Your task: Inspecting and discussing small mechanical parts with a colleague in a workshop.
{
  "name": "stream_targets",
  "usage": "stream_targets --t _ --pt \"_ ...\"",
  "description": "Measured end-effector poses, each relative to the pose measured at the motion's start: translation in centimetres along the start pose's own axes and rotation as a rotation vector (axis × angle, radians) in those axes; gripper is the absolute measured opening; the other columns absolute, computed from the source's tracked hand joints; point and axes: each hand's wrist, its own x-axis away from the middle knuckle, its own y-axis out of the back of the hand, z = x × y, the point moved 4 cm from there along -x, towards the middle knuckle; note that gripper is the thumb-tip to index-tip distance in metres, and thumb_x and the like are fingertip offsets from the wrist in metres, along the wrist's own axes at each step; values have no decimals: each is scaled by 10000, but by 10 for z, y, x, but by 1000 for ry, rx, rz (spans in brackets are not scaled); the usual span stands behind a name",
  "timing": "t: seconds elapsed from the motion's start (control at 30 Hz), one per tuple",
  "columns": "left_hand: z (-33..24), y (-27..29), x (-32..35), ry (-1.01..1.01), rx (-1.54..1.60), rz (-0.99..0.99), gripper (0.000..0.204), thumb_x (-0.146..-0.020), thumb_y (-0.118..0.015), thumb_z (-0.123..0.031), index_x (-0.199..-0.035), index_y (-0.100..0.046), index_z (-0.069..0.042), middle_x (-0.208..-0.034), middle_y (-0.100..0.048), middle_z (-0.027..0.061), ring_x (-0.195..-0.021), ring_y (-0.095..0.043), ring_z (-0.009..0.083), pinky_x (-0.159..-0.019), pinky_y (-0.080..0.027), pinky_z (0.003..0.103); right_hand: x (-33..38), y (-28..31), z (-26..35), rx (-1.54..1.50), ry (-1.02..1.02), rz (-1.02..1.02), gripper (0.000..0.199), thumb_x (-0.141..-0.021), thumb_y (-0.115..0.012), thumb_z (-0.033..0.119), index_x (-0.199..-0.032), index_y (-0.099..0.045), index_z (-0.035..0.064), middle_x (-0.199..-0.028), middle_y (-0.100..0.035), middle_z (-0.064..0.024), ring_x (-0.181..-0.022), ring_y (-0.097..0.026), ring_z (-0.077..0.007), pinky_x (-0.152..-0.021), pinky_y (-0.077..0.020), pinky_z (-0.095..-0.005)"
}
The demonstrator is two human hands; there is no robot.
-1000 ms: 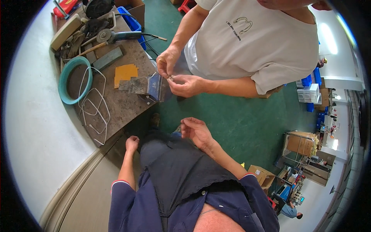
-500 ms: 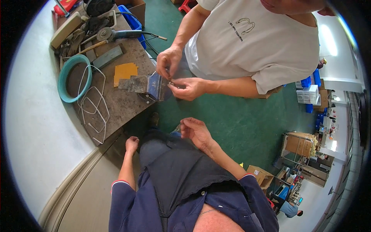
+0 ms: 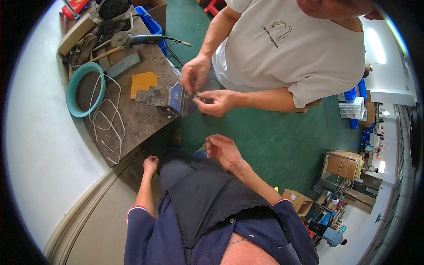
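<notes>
My left hand (image 3: 151, 165) hangs beside my dark apron (image 3: 198, 185), near the table's front edge, its fingers curled in and nothing showing in them. My right hand (image 3: 224, 152) is held in front of the apron, palm turned inward and fingers loosely bent apart from the palm, with nothing visible in it. Across from me, a co-worker in a white T-shirt (image 3: 282, 57) pinches a small dark piece (image 3: 194, 95) between both hands. Those hands are above a bluish metal block (image 3: 176, 99) at the table's corner; the small piece is too tiny to name.
On the brown table (image 3: 141, 119) lie a teal ring (image 3: 70, 95), a white cord (image 3: 119, 104), yellow sheets (image 3: 143, 84), a grey block (image 3: 123, 65) and an angle grinder (image 3: 132, 39). A blue bin (image 3: 152, 24) stands behind. Cardboard boxes (image 3: 297, 201) and a trolley (image 3: 338, 170) stand right.
The co-worker's fingers have shifted slightly around the small piece. A distant person at the lower right has moved a little. My own hands have stayed in place.
</notes>
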Motion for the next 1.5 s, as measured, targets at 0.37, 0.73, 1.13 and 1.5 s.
stream_targets --t 0.37,0.73,1.13,1.5 --pt "-16 6 10 3 -21 -7 236 -832 -665 -174 -1014 -705 -30 -927 -720 150 -877 -693 269 -790 -521 368 0 -2 1 -14 -2 -6 167 -948 -621 166 -1015 -619 12 -830 -646 -61 -715 -621 -184 -649 -535 -328" --pt "-17 5 12 8 -9 0 246 -824 -672 -184 -1006 -706 -23 -938 -721 156 -894 -695 275 -798 -520 371 -1 0 2 -14 2 -12 161 -949 -622 171 -1002 -626 20 -837 -644 -58 -727 -623 -182 -646 -536 -328" --pt "-26 3 11 34 -32 9 249 -828 -671 -183 -1018 -706 -27 -954 -717 164 -918 -689 292 -812 -517 380 -3 3 4 5 19 3 167 -956 -607 173 -1008 -620 15 -839 -643 -59 -728 -625 -175 -650 -544 -326" --pt "-24 8 5 30 -10 -5 235 -828 -668 -186 -999 -709 -30 -927 -716 158 -878 -691 281 -783 -522 383 -3 -4 12 15 17 2 166 -971 -589 177 -1007 -614 17 -822 -636 -46 -689 -613 -161 -640 -539 -314"
